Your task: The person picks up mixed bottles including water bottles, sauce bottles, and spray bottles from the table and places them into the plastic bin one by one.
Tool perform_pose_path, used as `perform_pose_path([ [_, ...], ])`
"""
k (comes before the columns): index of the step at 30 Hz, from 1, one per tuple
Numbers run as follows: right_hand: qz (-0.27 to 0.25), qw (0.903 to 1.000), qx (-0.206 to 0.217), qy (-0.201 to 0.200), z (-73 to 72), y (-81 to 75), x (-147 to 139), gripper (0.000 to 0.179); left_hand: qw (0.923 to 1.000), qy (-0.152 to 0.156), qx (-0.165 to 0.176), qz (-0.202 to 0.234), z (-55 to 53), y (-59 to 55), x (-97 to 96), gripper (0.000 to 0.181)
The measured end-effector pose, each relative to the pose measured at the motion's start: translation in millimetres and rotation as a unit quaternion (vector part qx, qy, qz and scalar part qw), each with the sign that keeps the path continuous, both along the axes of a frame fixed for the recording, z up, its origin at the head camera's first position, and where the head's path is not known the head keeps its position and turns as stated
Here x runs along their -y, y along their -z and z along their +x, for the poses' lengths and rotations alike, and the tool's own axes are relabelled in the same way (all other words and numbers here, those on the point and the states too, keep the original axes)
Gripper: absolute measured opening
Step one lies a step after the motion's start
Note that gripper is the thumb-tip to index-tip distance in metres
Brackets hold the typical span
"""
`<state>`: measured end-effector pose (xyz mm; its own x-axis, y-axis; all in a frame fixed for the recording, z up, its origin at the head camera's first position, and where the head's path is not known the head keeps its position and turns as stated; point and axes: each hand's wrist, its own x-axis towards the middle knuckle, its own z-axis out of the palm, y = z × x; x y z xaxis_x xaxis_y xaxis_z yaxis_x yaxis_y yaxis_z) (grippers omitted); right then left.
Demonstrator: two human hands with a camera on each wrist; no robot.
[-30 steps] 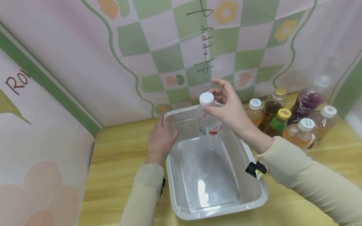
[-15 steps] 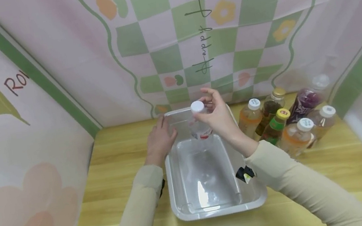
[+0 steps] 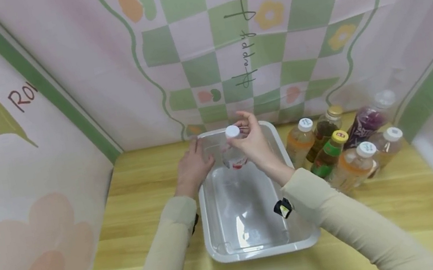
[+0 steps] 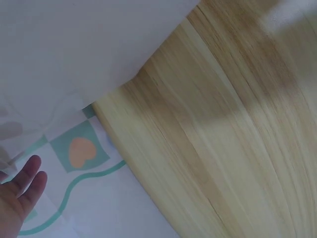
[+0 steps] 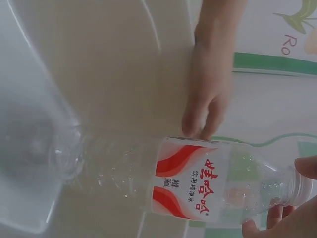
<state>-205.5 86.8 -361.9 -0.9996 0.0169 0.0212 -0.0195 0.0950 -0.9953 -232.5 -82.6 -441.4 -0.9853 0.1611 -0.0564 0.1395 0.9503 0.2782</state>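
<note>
My right hand (image 3: 254, 145) pinches a clear plastic water bottle (image 5: 190, 178) by its neck, just under the white cap (image 3: 232, 131). The bottle stands upright inside the far left part of a grey plastic bin (image 3: 265, 252); its red and white label shows in the right wrist view. Whether its base touches the bin floor is hard to tell. On the bin's left rim near the far corner rests my left hand (image 3: 193, 168), fingers fairly straight. Two of its fingers (image 4: 33, 186) appear at the edge of the left wrist view.
Several capped drink bottles stand right of the bin, among them an orange one (image 3: 300, 142), a green-labelled one with a yellow cap (image 3: 328, 154) and a purple one (image 3: 366, 123). A patterned curtain (image 3: 233, 45) hangs behind the wooden table (image 3: 143, 186).
My right hand has moved left and a little toward me, carrying the water bottle lower into the bin's far left part. My left hand has stayed on the rim.
</note>
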Motion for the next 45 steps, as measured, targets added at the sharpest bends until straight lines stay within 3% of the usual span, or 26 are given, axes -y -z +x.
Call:
perform_pose_path([
  [11,-0.011,0.9996,-0.012,0.024,-7.9,17.9,10.3,0.070,0.9995,-0.006,-0.023,0.020,0.1,1.4,-2.3,0.063],
  [20,-0.009,0.9996,-0.015,0.021,-11.6,29.5,20.2,0.070,0.9966,-0.016,-0.066,0.046,-0.5,3.5,-2.0,0.060],
  [28,-0.004,0.9994,-0.025,0.026,-15.1,39.3,24.4,0.070,0.9972,-0.018,-0.056,0.048,0.3,3.5,-1.4,0.061],
  [45,0.002,0.9994,-0.033,0.010,-20.5,51.9,26.1,0.067,0.9970,-0.010,-0.068,0.034,-1.6,6.5,-0.5,0.059],
])
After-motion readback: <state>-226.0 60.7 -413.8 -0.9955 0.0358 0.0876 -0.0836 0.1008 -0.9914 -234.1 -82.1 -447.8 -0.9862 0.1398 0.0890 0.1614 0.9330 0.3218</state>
